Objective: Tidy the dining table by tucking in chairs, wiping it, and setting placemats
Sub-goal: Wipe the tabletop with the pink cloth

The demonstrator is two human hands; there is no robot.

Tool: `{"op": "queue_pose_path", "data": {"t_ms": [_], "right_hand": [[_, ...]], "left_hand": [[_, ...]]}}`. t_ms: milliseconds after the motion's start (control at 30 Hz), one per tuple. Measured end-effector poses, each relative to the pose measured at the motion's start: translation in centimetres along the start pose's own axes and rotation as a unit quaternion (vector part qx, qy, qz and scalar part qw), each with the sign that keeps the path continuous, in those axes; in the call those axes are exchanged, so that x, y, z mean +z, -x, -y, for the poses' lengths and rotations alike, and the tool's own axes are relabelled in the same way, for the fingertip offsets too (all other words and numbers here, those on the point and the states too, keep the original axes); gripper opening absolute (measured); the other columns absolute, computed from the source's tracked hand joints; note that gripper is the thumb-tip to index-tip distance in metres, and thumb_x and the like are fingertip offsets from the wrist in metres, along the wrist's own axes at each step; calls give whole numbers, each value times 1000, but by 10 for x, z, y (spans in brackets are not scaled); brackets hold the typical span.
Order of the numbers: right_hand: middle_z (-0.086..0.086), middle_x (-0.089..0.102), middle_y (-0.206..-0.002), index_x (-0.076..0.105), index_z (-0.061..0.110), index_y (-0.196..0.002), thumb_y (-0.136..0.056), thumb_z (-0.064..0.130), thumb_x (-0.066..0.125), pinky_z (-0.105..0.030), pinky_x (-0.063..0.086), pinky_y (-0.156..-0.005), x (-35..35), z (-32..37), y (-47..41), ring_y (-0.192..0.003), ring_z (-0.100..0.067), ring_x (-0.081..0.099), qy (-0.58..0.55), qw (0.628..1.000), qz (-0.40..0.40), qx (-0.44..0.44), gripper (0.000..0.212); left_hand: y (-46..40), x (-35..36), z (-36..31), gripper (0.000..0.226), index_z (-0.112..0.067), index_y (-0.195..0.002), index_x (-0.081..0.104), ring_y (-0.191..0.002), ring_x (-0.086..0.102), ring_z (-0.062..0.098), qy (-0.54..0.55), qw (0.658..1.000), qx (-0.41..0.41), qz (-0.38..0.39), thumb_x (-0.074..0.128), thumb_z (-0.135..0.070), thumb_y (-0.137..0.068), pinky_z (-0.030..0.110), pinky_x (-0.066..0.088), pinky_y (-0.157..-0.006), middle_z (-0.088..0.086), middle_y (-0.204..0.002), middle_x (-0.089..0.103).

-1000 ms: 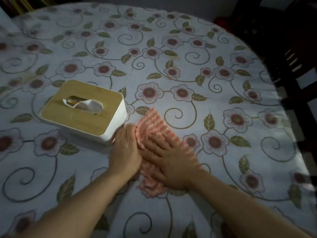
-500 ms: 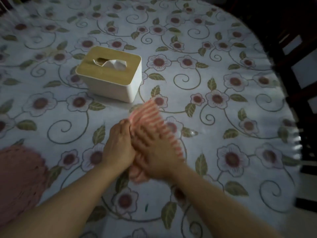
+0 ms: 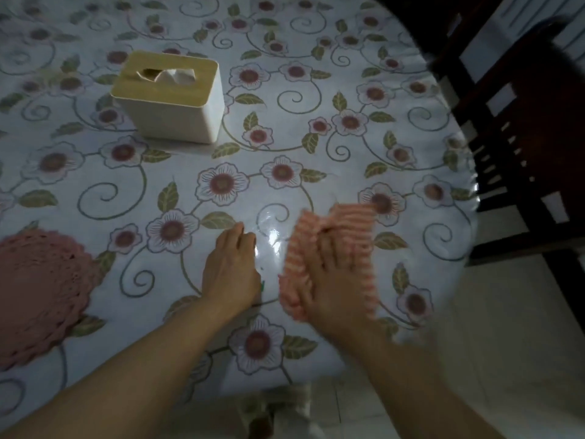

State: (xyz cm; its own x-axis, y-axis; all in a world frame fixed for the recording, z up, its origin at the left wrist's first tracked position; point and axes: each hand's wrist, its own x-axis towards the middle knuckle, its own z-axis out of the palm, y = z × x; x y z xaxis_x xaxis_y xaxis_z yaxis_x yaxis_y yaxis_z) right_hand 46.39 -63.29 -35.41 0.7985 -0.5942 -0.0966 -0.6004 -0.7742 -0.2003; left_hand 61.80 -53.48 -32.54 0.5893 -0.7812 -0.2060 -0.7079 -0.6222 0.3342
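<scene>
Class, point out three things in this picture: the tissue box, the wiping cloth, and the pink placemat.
tissue box (image 3: 177,120): head view, on its white front wall.
cloth (image 3: 354,218): head view, on the striped part beyond the fingers.
placemat (image 3: 38,289): head view, on its crocheted middle.

Dim scene; glare is seen on the glossy tablecloth (image 3: 272,236) near its front edge. The right hand (image 3: 332,280) and cloth (image 3: 348,223) are motion-blurred; corners are darkened and curved.

Both hands flat: left hand (image 3: 230,271), right hand (image 3: 329,280).
</scene>
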Motion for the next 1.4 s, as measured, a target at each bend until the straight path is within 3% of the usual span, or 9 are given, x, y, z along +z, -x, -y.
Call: {"op": "queue_pose_path", "data": {"t_ms": [100, 200, 400, 533, 767, 933, 1067, 1200, 1400], "right_hand": [[-3, -4, -160, 4, 25, -152, -97, 52, 28, -51, -1, -115, 8, 14, 48, -146, -25, -8, 1, 990, 29, -137, 66], [-1, 9, -159, 11, 30, -151, -95, 56, 26, -47, 2, -116, 2, -29, 57, -147, -23, 4, 37, 985, 16, -166, 63], [-9, 14, -158, 13, 25, -151, -89, 60, 19, -55, 9, -114, -10, -118, 42, -144, -31, 11, 14, 993, -17, 116, 71], [-15, 3, -158, 5, 19, -152, -90, 57, 16, -56, 1, -114, -1, -60, 34, -145, -33, -3, 3, 998, -9, 70, 73], [-10, -1, -159, 6, 20, -152, -95, 55, 28, -48, -13, -114, 23, 84, 33, -145, -28, -11, 2, 976, 56, -209, 71], [-1, 4, -160, 10, 26, -151, -92, 59, 31, -49, -6, -115, 28, 118, 5, -146, -23, -5, 25, 944, 89, -316, 72], [-1, 15, -158, 19, 31, -150, -90, 59, 26, -48, -2, -115, 22, 121, -60, -146, -24, 5, 32, 986, 28, -163, 66], [-8, 1, -159, 2, 30, -151, -89, 56, 16, -48, -16, -113, 34, 183, -100, -145, -29, -8, 7, 1000, 14, -1, 68], [-2, 12, -158, 15, 30, -151, -94, 49, 22, -48, 0, -115, 49, 268, -94, -146, -24, 4, 11, 990, 38, -135, 60]], "left_hand": [[12, 9, -15, 42, 2, -121, 52, -129, 40, 40, -10, 999, 38, -15, 55, -15, -83, 51, 33, -105, 25, -142, 40], [18, 13, -26, 46, 3, -117, 54, -123, 45, 42, -15, 999, 46, -3, 65, -5, -74, 49, 46, -91, 26, -138, 45], [34, 14, -24, 51, 1, -115, 57, -119, 50, 40, -11, 998, 63, 9, 71, -1, -66, 50, 52, -86, 23, -133, 51], [50, 7, 4, 51, -1, -128, 49, -132, 36, 36, 21, 1000, 17, -10, 64, -5, -79, 45, 33, -107, 18, -146, 37], [65, -23, 56, 50, -8, -131, 50, -131, 40, 35, -32, 999, -33, -11, 49, -25, -84, 50, 39, -101, 16, -144, 42], [58, -45, 103, 53, -14, -121, 58, -124, 47, 30, -51, 999, 9, 5, 45, -26, -72, 55, 40, -95, 8, -135, 53], [41, -62, 142, 46, -14, -106, 63, -115, 39, 20, -70, 996, 52, 8, 70, -11, -60, 52, 47, -85, 5, -122, 62], [23, -78, 187, 46, -17, -124, 53, -134, 31, 21, -54, 996, 71, 21, 61, -14, -79, 58, 23, -109, 2, -142, 43], [-3, -111, 248, 44, -20, -132, 41, -136, 22, 17, -46, 998, 32, 24, 48, -23, -89, 44, 15, -112, -2, -146, 33]]}}
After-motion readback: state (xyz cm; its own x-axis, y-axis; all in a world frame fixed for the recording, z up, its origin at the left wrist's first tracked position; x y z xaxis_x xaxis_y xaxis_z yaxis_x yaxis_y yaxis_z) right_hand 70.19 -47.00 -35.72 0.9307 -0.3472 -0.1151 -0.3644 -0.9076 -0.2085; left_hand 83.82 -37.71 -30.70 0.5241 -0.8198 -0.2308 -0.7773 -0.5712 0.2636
